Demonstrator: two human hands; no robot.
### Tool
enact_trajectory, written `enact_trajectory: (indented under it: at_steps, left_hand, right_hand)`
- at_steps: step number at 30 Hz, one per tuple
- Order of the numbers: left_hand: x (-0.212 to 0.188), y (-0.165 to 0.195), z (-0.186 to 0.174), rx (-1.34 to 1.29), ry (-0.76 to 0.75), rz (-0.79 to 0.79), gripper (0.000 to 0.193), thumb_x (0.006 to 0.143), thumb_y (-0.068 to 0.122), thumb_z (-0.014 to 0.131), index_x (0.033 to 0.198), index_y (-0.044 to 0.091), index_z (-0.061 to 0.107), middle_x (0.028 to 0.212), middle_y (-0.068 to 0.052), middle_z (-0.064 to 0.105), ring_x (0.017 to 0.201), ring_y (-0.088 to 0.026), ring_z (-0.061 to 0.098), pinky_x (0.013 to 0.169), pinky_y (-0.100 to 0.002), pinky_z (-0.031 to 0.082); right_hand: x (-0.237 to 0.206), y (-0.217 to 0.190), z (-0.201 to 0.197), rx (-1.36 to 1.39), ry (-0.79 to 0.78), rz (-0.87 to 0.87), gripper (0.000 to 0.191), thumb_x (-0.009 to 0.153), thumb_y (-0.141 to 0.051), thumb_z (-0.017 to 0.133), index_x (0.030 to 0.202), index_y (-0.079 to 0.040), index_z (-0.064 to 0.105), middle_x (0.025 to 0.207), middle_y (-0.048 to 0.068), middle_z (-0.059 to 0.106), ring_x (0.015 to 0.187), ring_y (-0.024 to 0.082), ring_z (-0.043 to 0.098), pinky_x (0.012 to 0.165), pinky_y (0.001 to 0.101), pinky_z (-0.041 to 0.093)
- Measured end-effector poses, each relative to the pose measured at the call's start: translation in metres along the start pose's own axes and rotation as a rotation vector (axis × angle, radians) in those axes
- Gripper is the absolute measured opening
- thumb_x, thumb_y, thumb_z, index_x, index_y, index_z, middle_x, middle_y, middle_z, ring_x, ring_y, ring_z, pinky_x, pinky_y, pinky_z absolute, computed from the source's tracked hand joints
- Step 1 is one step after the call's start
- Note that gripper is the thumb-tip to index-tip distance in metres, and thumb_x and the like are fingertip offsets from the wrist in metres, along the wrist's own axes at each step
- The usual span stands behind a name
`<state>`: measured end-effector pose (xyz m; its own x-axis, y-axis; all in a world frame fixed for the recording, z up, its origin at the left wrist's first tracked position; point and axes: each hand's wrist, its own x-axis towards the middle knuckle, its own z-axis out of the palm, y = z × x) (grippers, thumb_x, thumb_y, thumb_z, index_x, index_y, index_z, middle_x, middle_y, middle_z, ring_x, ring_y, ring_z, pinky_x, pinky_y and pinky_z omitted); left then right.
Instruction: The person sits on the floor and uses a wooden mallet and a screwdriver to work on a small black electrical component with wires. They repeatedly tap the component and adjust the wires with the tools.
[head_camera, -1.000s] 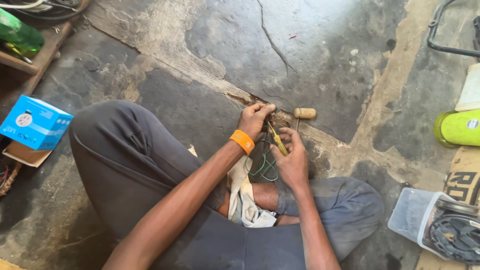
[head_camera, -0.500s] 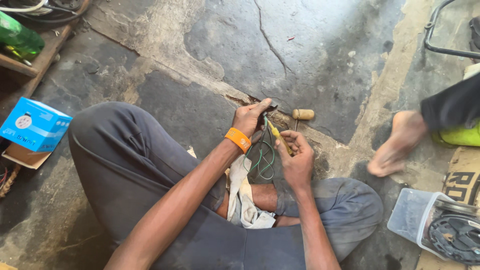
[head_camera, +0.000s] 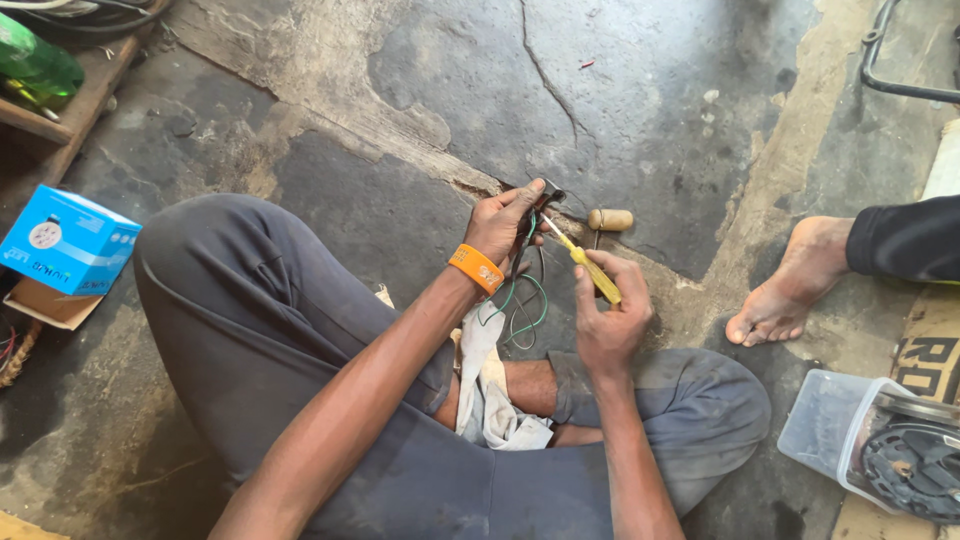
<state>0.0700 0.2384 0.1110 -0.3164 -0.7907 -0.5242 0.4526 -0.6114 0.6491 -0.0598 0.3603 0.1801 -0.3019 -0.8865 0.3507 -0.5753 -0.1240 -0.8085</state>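
Note:
My left hand, with an orange wristband, grips a small dark part from which green and dark wires hang down. My right hand is closed around a yellow-handled screwdriver. Its metal tip points up and left and meets the part at my left fingers. Both hands work above my crossed legs in grey trousers. A white rag lies in my lap under the wires.
A wooden-handled tool lies on the cracked stone floor just beyond my hands. Another person's bare foot stands at the right. A clear plastic tub is lower right, a blue box and a green bottle at the left.
The other person's foot has stepped down onto the floor at the right. My hands stay together; the screwdriver is tilted slightly differently against the part.

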Motion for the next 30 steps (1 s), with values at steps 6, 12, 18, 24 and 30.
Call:
enact_trajectory:
  at_steps: [6,12,18,24,30]
  left_hand:
    - [0.011,-0.009,-0.003,-0.097,-0.111,0.126,0.032,0.093,0.033,0.077,0.093,0.001,0.073,0.079,-0.003,0.069,0.064,-0.009,0.064,0.055,-0.027,0.055]
    - [0.013,-0.011,-0.004,-0.142,-0.132,0.111,0.029,0.092,0.030,0.077,0.094,0.001,0.073,0.080,-0.003,0.069,0.066,-0.010,0.066,0.057,-0.028,0.058]
    - [0.008,-0.009,-0.001,-0.146,-0.137,0.110,0.029,0.093,0.027,0.077,0.101,-0.001,0.075,0.081,-0.006,0.071,0.067,-0.011,0.066,0.060,-0.028,0.058]
    - [0.008,-0.009,-0.001,-0.153,-0.126,0.096,0.027,0.092,0.024,0.077,0.104,0.000,0.074,0.085,-0.007,0.072,0.073,-0.014,0.070,0.065,-0.029,0.060]
    - [0.009,-0.009,-0.001,-0.193,-0.204,0.105,0.028,0.095,0.023,0.075,0.106,-0.002,0.072,0.088,-0.010,0.073,0.076,-0.017,0.071,0.064,-0.028,0.058]
  right_hand:
    - [0.003,-0.007,0.001,-0.067,-0.010,-0.014,0.021,0.092,0.002,0.074,0.113,-0.001,0.072,0.108,0.011,0.068,0.096,0.020,0.070,0.082,0.0315,0.058]
    - [0.002,-0.008,0.001,-0.070,0.003,0.020,0.021,0.093,0.002,0.074,0.113,-0.002,0.072,0.107,0.011,0.068,0.092,0.019,0.071,0.077,0.0313,0.058]
    - [0.002,-0.010,0.000,-0.096,0.002,-0.002,0.020,0.093,0.000,0.075,0.113,-0.003,0.072,0.106,0.011,0.068,0.091,0.019,0.071,0.076,0.0321,0.057]
    - [0.001,-0.013,-0.002,-0.132,0.006,-0.003,0.019,0.094,-0.002,0.076,0.112,-0.002,0.072,0.102,0.010,0.069,0.092,0.021,0.070,0.079,0.0344,0.055]
    - [0.003,-0.015,-0.001,-0.135,0.010,0.009,0.019,0.093,-0.003,0.077,0.111,-0.003,0.072,0.100,0.010,0.068,0.087,0.021,0.070,0.075,0.0337,0.055]
